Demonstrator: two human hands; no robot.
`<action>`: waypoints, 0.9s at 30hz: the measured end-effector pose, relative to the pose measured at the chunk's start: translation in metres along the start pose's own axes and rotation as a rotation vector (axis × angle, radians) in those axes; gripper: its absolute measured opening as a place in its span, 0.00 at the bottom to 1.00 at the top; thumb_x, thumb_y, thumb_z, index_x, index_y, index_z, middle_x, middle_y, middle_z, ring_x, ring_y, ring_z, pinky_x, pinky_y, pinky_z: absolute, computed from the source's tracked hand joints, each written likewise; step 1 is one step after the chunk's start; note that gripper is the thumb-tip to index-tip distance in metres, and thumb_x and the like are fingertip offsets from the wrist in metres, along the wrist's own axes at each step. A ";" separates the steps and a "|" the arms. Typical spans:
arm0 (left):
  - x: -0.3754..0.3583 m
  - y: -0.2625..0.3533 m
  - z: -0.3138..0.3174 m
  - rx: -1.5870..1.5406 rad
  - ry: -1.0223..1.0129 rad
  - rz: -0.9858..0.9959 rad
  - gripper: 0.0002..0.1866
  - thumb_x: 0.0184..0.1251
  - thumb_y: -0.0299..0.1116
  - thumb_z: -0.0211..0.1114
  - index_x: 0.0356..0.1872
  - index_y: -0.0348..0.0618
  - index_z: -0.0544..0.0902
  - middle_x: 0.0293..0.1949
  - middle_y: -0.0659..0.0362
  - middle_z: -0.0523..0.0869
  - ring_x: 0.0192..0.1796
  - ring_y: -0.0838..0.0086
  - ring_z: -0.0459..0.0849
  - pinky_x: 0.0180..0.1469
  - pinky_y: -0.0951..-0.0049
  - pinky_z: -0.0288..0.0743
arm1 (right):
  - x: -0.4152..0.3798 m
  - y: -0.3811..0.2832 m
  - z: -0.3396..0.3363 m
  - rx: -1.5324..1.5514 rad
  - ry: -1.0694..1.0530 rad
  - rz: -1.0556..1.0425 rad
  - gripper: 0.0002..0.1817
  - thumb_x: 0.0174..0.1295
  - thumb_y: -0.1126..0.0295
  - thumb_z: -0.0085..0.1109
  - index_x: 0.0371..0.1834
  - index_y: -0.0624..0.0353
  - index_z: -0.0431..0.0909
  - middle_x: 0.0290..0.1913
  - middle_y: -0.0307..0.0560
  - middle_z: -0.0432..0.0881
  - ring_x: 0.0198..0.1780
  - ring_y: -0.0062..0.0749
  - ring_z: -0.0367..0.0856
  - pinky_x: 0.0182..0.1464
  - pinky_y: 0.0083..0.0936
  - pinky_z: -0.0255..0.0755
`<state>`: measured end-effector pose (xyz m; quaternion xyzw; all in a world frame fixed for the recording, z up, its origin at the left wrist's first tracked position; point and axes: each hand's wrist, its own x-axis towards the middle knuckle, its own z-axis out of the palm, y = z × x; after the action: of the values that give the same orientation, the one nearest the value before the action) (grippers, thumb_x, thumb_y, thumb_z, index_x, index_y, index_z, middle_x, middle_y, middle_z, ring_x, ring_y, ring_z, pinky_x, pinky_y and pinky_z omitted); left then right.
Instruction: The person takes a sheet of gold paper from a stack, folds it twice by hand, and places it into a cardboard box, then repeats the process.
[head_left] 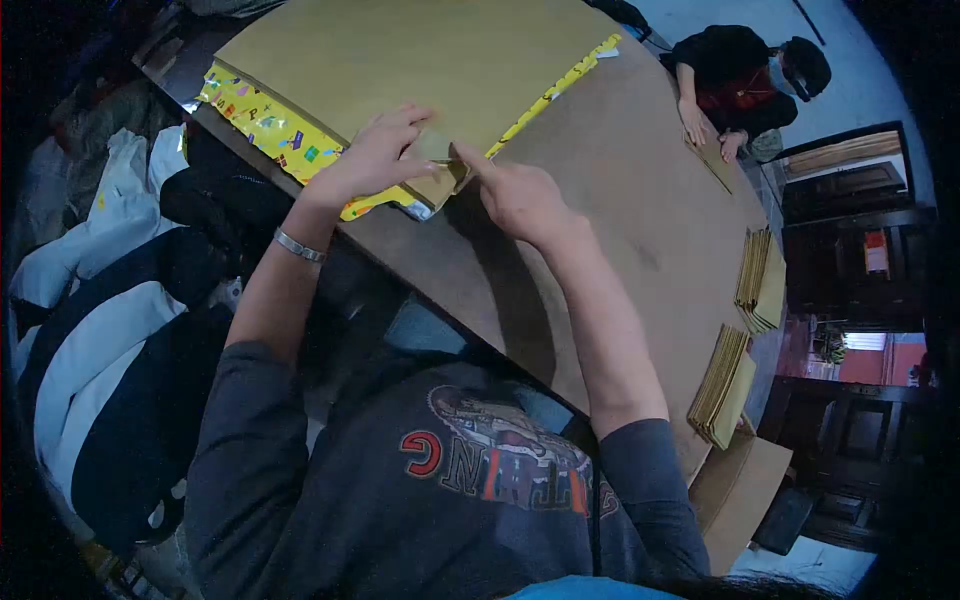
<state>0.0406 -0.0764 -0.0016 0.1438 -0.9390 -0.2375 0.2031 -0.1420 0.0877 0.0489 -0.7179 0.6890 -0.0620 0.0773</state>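
A large brown sheet (420,60), like cardboard or kraft paper, lies on the table over yellow patterned wrapping paper (275,125) that shows along two of its edges. My left hand (375,150) rests near the close corner of the sheet, fingers spread. Opposite it, my right hand (520,200) has its index finger stretched out against a small folded piece (452,180) at that corner, the other fingers curled. Between the hands, a small pale patch on the brown surface is too blurred to identify.
On the right side of the brown table (620,210) stand two bundles of folded brown pieces, one nearer (722,385) and one farther (760,280). A cardboard box (745,485) is by the table edge. Across from me a person (745,90) handles a brown piece.
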 end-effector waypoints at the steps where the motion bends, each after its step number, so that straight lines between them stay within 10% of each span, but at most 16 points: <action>1: -0.001 0.001 0.000 0.008 0.016 -0.007 0.28 0.61 0.46 0.67 0.55 0.32 0.78 0.67 0.47 0.71 0.72 0.50 0.62 0.72 0.58 0.57 | -0.002 -0.002 -0.003 0.014 0.050 0.018 0.26 0.65 0.69 0.46 0.68 0.44 0.64 0.42 0.58 0.83 0.43 0.53 0.83 0.46 0.47 0.76; 9: 0.001 0.006 -0.010 -0.474 -0.079 -0.302 0.21 0.63 0.42 0.68 0.51 0.38 0.79 0.60 0.45 0.77 0.68 0.52 0.70 0.67 0.60 0.65 | -0.001 -0.002 0.005 -0.043 -0.043 0.015 0.25 0.62 0.71 0.48 0.65 0.48 0.67 0.33 0.58 0.83 0.37 0.56 0.83 0.40 0.50 0.75; 15: -0.004 0.000 -0.009 -0.195 -0.022 -0.016 0.46 0.46 0.52 0.77 0.66 0.39 0.69 0.66 0.47 0.71 0.72 0.54 0.64 0.72 0.59 0.56 | 0.004 -0.016 -0.004 -0.030 -0.058 0.025 0.31 0.62 0.71 0.47 0.71 0.43 0.60 0.35 0.58 0.84 0.37 0.55 0.83 0.40 0.49 0.75; 21: 0.006 0.014 -0.006 -0.267 0.128 0.070 0.16 0.64 0.31 0.61 0.52 0.37 0.81 0.50 0.50 0.84 0.59 0.57 0.79 0.61 0.64 0.71 | -0.004 0.000 0.000 0.001 -0.001 0.073 0.31 0.63 0.70 0.46 0.73 0.44 0.59 0.37 0.61 0.83 0.38 0.57 0.83 0.42 0.49 0.75; 27: 0.011 0.054 -0.026 -0.144 0.256 0.086 0.18 0.56 0.21 0.56 0.48 0.40 0.84 0.48 0.49 0.86 0.52 0.53 0.83 0.56 0.63 0.76 | -0.029 0.037 -0.015 0.138 0.168 0.344 0.25 0.65 0.66 0.47 0.67 0.52 0.68 0.40 0.60 0.84 0.42 0.56 0.83 0.48 0.46 0.74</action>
<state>0.0330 -0.0449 0.0505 0.1174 -0.8911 -0.2751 0.3412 -0.1823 0.1150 0.0570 -0.5751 0.7995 -0.1548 0.0782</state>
